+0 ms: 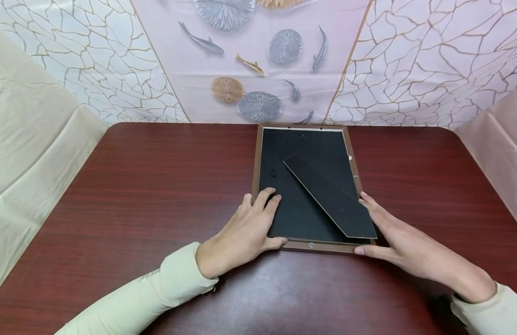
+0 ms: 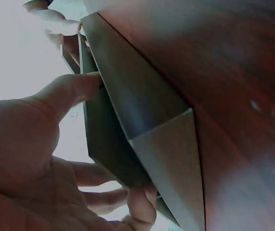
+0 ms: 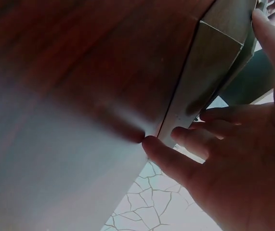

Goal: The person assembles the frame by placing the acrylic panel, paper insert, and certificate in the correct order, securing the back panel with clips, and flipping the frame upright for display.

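A brown picture frame lies face down on the table, its black backing board set within the rim. On the board, the black easel stand slants toward the near right corner, its lower end raised. My left hand spreads over the near left corner, fingers on the board's left side and thumb at the near edge. In the left wrist view the board's corner stands slightly proud of the rim. My right hand spans the near right corner, thumb at the near rim and fingers along the right side.
The dark red wooden table extends around the frame. Behind it hangs a patterned cloth with fish and round motifs. Pale cloth lines the left side, and more pale cloth the right.
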{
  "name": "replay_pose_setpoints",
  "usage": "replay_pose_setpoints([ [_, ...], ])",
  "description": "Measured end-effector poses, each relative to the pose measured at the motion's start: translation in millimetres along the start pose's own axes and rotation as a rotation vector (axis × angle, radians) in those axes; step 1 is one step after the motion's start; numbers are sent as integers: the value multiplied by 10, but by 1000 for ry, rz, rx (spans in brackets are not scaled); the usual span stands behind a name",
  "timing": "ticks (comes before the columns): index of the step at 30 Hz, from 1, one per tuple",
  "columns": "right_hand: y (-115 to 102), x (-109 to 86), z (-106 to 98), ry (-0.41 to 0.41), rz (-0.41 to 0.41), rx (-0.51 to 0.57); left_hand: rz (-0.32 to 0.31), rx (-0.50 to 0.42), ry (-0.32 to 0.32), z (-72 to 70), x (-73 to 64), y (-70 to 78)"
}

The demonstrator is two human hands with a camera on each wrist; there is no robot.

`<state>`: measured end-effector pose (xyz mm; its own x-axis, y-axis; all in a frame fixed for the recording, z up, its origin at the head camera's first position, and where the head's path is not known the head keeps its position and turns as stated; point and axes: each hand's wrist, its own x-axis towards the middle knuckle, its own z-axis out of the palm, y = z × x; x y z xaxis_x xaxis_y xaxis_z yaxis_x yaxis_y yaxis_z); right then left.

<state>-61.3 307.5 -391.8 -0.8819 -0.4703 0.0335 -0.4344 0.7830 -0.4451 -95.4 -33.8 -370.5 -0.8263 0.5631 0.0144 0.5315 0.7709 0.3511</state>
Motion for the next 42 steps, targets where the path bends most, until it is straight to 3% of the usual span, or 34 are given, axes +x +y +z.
replay_pose_setpoints([
  [9, 11, 20, -38, -13, 8, 14, -11, -13, -58, -87, 51, -71],
  [16, 25, 60, -57, -17, 49, 15, 27, 7, -30, -81, 57, -96],
  [25, 38, 84, -65, 48, 61, -21, 77, -30, 16, -66, 55, -122],
  [35, 35, 93, -79, 63, 69, -31, 83, -48, 20, -65, 45, -138],
  [42, 64, 83, -60, 98, 2, -78, 96, -78, -4, -70, 62, -175],
])
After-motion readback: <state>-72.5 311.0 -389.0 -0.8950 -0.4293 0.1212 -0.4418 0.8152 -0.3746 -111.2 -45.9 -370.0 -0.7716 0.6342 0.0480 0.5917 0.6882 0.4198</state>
